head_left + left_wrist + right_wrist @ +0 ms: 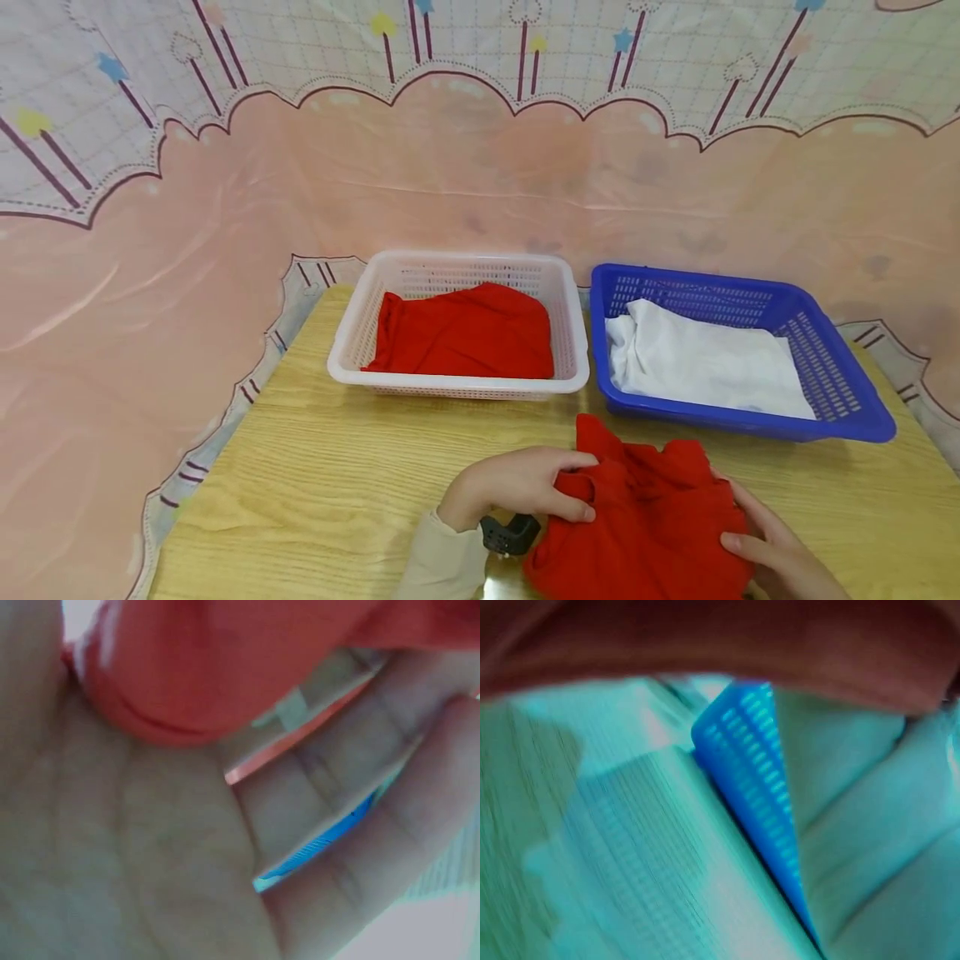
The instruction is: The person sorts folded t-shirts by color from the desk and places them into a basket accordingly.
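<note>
A crumpled red cloth [645,525] is bunched up at the front of the table, right of the middle. My left hand [525,482] grips its left side, thumb and fingers on the fabric. On the opposite side my right hand [772,546] holds the cloth's edge, thumb on top and fingers behind. In the left wrist view the red fabric [195,667] lies between thumb and fingers. The right wrist view has dark red fabric [705,645] across its top, over the palm.
Behind the hands, a white basket [457,383] contains another red cloth [465,333]. To its right a blue basket [720,417] contains a white cloth [705,358]. Both stand on the wooden table [322,483], near a patterned curtain [450,192]. A black band [510,533] is at my left wrist.
</note>
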Action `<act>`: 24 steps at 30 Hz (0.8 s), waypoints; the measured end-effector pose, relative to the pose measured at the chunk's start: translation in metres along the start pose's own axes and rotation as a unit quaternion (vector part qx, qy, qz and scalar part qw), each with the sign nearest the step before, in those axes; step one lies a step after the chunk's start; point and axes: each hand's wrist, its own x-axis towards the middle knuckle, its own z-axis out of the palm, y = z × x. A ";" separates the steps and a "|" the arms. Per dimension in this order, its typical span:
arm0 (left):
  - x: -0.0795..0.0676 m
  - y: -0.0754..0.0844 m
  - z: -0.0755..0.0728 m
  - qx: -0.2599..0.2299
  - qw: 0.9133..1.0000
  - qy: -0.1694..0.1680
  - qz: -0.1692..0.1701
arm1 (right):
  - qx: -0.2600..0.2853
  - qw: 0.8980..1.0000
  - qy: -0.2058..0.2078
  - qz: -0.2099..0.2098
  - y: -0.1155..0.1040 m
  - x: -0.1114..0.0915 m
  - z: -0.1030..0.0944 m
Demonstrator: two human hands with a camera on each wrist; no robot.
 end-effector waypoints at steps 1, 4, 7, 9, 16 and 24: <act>-0.001 0.001 -0.001 -0.002 1.000 0.004 0.003 | 0.005 1.000 -0.001 -0.001 0.000 0.000 0.001; -0.004 0.004 -0.003 -0.006 1.000 0.014 0.012 | 0.022 1.000 -0.011 -0.007 0.000 0.000 0.004; -0.007 0.006 -0.006 -0.018 0.999 0.025 0.017 | 0.040 0.999 -0.026 -0.011 -0.001 -0.001 0.009; -0.009 0.007 -0.008 -0.026 0.999 0.035 0.025 | 0.050 0.998 -0.036 -0.026 -0.002 -0.001 0.013; -0.022 0.014 -0.018 -0.044 0.995 0.058 0.074 | 0.097 0.987 -0.077 -0.103 -0.006 -0.003 0.027; -0.030 0.022 -0.026 -0.098 0.983 0.124 0.098 | 0.078 0.979 -0.045 -0.184 -0.022 0.003 0.040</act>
